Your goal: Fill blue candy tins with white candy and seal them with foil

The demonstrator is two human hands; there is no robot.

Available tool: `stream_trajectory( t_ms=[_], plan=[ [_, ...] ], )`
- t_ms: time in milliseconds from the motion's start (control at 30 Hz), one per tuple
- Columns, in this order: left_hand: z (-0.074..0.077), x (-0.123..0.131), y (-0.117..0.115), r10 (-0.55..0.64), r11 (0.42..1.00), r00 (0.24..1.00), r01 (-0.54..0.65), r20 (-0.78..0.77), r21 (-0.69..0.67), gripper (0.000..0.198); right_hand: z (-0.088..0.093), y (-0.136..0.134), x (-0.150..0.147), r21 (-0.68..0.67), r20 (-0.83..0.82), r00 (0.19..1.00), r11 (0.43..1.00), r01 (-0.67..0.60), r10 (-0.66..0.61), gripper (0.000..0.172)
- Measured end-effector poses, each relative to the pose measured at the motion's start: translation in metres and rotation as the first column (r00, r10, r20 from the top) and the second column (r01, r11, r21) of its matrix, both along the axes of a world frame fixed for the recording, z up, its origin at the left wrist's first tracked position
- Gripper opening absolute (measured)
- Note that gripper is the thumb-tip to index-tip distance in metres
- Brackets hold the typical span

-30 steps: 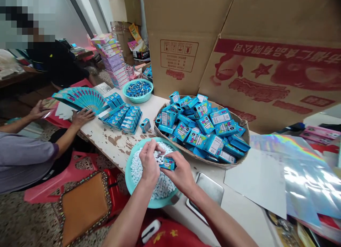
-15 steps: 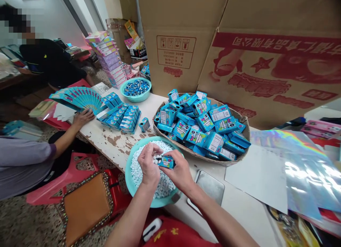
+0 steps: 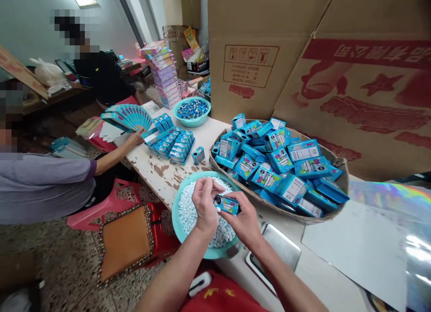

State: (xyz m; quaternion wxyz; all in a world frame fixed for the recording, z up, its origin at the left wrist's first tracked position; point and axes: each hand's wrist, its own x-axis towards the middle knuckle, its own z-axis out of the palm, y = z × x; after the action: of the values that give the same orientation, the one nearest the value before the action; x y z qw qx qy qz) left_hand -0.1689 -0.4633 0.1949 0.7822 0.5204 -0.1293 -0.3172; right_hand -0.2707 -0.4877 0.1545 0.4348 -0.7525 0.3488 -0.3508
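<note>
My right hand grips a small blue candy box printed "CARAMELO MACIZO", its dark open end turned toward my left hand. My left hand is cupped with curled fingers against that open end. One small white candy shows at the edge of its palm; the inside of the hand is mostly hidden. Both hands are over a turquoise bowl full of white candies. Behind the bowl, a cut-down cardboard tray holds a heap of similar blue boxes.
A lone blue box stands left of the tray, near rows of blue boxes and a bowl of blue-wrapped pieces. A co-worker's hand touches fanned blue cartons. A metal tin lies by my right forearm.
Several white candies showed between my left palm and the box; now one shows. The box's open end is closer to my left hand. The view has turned left.
</note>
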Motion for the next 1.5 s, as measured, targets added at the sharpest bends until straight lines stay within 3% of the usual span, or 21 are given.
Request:
stream_trajectory(
  t_ms=[67,133,200,267,367,467,567,700,800,900,1033,1100,1167,1233,1300,1367,1400,1433,1500],
  plan=[
    [-0.003,0.010,0.001,0.035,0.999,0.999,-0.035,-0.009,-0.037,0.025,0.003,0.002,-0.007,0.024,0.020,1.000,1.000,0.018,-0.018,0.031],
    [-0.015,0.027,0.004,0.053,0.998,0.999,-0.053,-0.005,-0.019,0.027,0.008,0.004,-0.015,0.046,0.043,0.998,0.998,0.051,-0.053,0.033],
    [-0.039,0.045,0.009,0.044,0.993,0.994,-0.054,0.099,0.102,0.028,0.011,0.003,-0.023,0.048,0.058,0.994,0.995,0.088,-0.091,0.035],
    [-0.070,0.059,0.018,-0.049,0.946,0.944,-0.060,0.325,0.317,0.028,0.010,0.000,-0.029,0.043,0.053,0.991,0.992,0.122,-0.124,0.034],
    [-0.114,0.066,0.031,-0.306,0.852,0.691,-0.108,0.655,0.512,0.028,0.004,-0.006,-0.038,0.042,0.028,0.986,0.986,0.160,-0.161,0.033],
    [-0.138,0.058,0.032,-0.466,0.830,0.404,-0.108,0.787,0.547,0.038,-0.003,-0.010,-0.044,0.027,0.019,0.988,0.988,0.154,-0.154,0.034],
    [-0.142,0.048,0.019,-0.601,0.753,0.258,-0.136,0.756,0.644,0.051,-0.008,-0.010,-0.047,0.029,-0.006,0.991,0.991,0.132,-0.132,0.032],
    [-0.135,0.039,0.005,-0.698,0.648,0.219,-0.213,0.682,0.732,0.055,-0.010,-0.006,-0.051,0.073,-0.029,0.990,0.987,0.142,-0.141,0.033],
    [-0.130,0.031,0.007,-0.741,0.596,0.201,-0.244,0.641,0.765,0.053,-0.013,-0.004,-0.057,0.109,-0.069,0.974,0.969,0.221,-0.214,0.036],
    [-0.129,0.023,0.015,-0.771,0.572,0.138,-0.278,0.622,0.772,0.050,-0.018,-0.001,-0.063,0.156,-0.112,0.957,0.947,0.281,-0.266,0.040],
    [-0.133,0.018,0.021,-0.778,0.585,0.070,-0.279,0.624,0.761,0.041,-0.023,0.001,-0.067,0.188,-0.166,0.949,0.936,0.298,-0.269,0.042],
    [-0.137,0.019,0.021,-0.766,0.599,0.088,-0.264,0.637,0.756,0.037,-0.024,0.003,-0.067,0.179,-0.172,0.950,0.940,0.292,-0.262,0.042],
    [-0.142,0.022,0.020,-0.730,0.621,0.182,-0.227,0.659,0.750,0.031,-0.024,0.003,-0.065,0.161,-0.165,0.956,0.949,0.270,-0.244,0.041],
    [-0.144,0.024,0.018,-0.643,0.685,0.340,-0.146,0.687,0.713,0.024,-0.023,0.003,-0.063,0.138,-0.150,0.963,0.960,0.243,-0.223,0.039],
    [-0.140,0.025,0.016,-0.506,0.772,0.569,-0.037,0.648,0.635,0.019,-0.022,0.003,-0.061,0.112,-0.138,0.970,0.969,0.218,-0.202,0.037],
    [-0.125,0.024,0.013,-0.353,0.836,0.834,0.080,0.423,0.542,0.020,-0.022,0.003,-0.059,0.078,-0.134,0.974,0.978,0.196,-0.184,0.035],
    [-0.114,0.023,0.011,-0.283,0.862,0.927,0.134,0.245,0.489,0.021,-0.022,0.004,-0.057,0.060,-0.136,0.976,0.982,0.181,-0.171,0.033],
    [-0.101,0.021,0.010,-0.225,0.888,0.972,0.178,0.062,0.424,0.023,-0.022,0.005,-0.054,0.043,-0.140,0.978,0.986,0.161,-0.153,0.032],
    [-0.075,0.016,0.008,-0.170,0.939,0.964,0.222,-0.206,0.264,0.025,-0.024,0.008,-0.048,0.012,-0.155,0.982,0.993,0.114,-0.111,0.029]
  ],
)
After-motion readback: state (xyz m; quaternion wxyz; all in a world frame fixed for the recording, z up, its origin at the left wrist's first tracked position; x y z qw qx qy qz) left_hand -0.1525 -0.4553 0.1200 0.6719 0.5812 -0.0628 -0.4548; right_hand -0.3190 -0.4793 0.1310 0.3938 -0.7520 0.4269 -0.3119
